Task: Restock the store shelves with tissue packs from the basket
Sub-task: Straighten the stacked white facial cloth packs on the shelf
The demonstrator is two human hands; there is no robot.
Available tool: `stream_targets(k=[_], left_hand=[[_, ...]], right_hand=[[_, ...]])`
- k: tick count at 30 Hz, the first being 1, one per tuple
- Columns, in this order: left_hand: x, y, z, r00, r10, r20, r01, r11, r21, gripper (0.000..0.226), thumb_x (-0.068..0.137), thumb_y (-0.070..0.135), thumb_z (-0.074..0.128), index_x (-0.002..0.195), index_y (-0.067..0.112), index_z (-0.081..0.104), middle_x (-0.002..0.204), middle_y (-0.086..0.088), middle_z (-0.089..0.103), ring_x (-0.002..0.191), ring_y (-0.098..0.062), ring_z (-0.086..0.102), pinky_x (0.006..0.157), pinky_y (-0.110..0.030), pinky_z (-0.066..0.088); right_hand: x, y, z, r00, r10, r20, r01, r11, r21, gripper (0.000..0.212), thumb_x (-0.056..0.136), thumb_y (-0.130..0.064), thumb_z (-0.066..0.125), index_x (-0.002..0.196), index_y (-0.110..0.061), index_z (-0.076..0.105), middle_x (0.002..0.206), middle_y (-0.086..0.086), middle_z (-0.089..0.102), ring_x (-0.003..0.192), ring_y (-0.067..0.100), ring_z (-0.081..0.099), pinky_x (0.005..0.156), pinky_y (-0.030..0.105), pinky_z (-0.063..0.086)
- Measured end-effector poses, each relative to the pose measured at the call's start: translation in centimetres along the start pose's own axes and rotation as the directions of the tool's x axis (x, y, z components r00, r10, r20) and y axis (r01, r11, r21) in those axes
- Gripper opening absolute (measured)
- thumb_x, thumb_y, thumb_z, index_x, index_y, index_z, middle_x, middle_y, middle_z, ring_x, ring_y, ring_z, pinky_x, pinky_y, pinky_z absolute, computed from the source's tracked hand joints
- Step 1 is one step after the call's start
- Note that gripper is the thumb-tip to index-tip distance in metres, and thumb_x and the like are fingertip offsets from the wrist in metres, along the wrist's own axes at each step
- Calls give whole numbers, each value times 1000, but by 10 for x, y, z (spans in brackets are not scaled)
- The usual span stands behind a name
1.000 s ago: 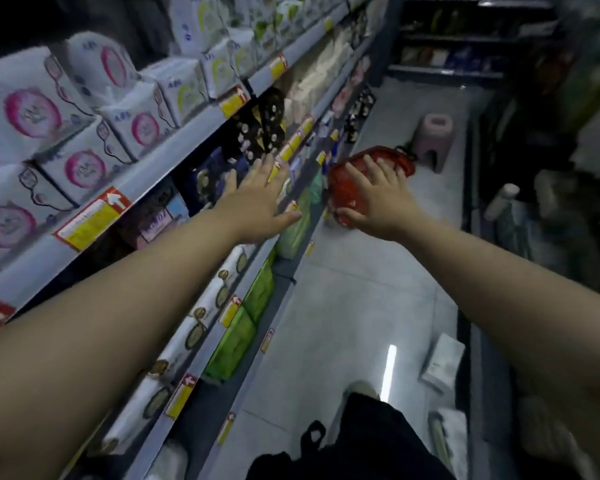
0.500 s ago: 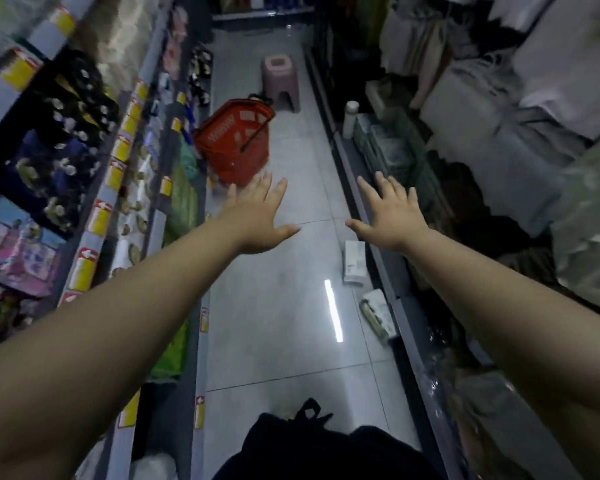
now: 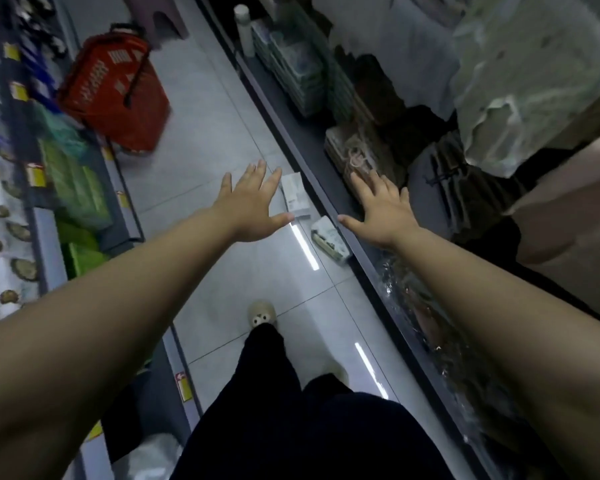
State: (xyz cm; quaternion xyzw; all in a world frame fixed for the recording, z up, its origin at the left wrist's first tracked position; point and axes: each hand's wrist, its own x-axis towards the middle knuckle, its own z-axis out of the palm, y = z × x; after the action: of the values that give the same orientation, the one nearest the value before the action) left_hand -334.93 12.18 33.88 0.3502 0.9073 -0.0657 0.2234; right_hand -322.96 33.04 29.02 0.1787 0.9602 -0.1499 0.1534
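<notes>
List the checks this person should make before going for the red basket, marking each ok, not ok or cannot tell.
1. Left hand free: ok, open, empty.
2. Right hand free: ok, open, empty.
3. Red basket within reach: probably not ok, farther up the aisle.
4. Basket stocked: cannot tell, blurred.
5. Floor clear: not ok, a white pack and a second pack lie by the right shelf.

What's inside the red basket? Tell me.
Nothing shows: the red basket presents only its slotted wall and black handle; its inside is hidden by that wall and motion blur.
</notes>
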Motion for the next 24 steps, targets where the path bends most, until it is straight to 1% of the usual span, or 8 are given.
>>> stream_targets(k=[2, 6, 10, 15, 19, 22, 24], left_hand=[[29, 2, 8, 999, 29, 38, -30, 999, 18, 85, 95, 63, 33, 155, 22, -10, 163, -8, -15, 151, -24, -11, 118, -51, -5], [98, -3, 28, 984, 126, 125, -132, 991, 38, 84, 96, 63, 31, 156, 21, -10, 163, -8, -15, 150, -24, -13, 118, -51, -6], [174, -13, 49, 953, 199, 228, -198, 980, -27, 84, 96, 62, 35, 156, 22, -9, 163, -6, -15, 151, -22, -12, 118, -50, -7], [277, -30, 92, 928, 254, 272, -249, 967, -55, 85, 95, 62, 37, 156, 20, -6, 164, -7, -11, 151, -22, -8, 118, -50, -5], [348, -36, 162, 915, 260, 309, -247, 966, -79, 84, 96, 61, 37, 157, 19, -3, 164, -9, -6, 151, -26, -4, 118, -52, 0], [394, -43, 230, 904, 237, 356, -201, 970, -136, 85, 95, 62, 37, 157, 18, -2, 164, -10, -6, 151, -27, -3, 118, -53, 0], [422, -46, 278, 904, 217, 368, -164, 972, -169, 86, 95, 62, 38, 157, 17, -1, 164, -11, -4, 151, -27, -1, 118, -53, 1]], right_hand=[[10, 10, 16, 999, 44, 29, -45, 998, 37, 85, 92, -64, 42, 157, -28, 1, 164, 11, -1, 151, 29, -1, 119, 53, -1], [46, 26, 52, 982, 171, 75, -177, 981, 85, 85, 92, -63, 43, 157, -28, 2, 164, 12, 0, 150, 30, 1, 119, 53, 1], [92, 32, 93, 942, 306, 139, -326, 931, 165, 84, 92, -61, 46, 157, -28, 4, 164, 12, 3, 150, 31, 3, 119, 53, 2], [163, 35, 152, 897, 401, 184, -435, 874, 217, 82, 92, -59, 47, 157, -27, 6, 164, 12, 7, 150, 30, 8, 119, 52, 6], [214, 50, 218, 852, 469, 233, -522, 800, 296, 81, 92, -57, 51, 156, -26, 12, 162, 12, 14, 147, 33, 15, 119, 52, 14], [249, 63, 282, 823, 508, 254, -568, 742, 356, 79, 92, -53, 54, 155, -22, 17, 157, 12, 26, 142, 35, 25, 115, 50, 24], [271, 74, 329, 811, 518, 274, -586, 707, 396, 78, 92, -50, 56, 154, -19, 21, 152, 13, 35, 136, 35, 35, 111, 52, 32]])
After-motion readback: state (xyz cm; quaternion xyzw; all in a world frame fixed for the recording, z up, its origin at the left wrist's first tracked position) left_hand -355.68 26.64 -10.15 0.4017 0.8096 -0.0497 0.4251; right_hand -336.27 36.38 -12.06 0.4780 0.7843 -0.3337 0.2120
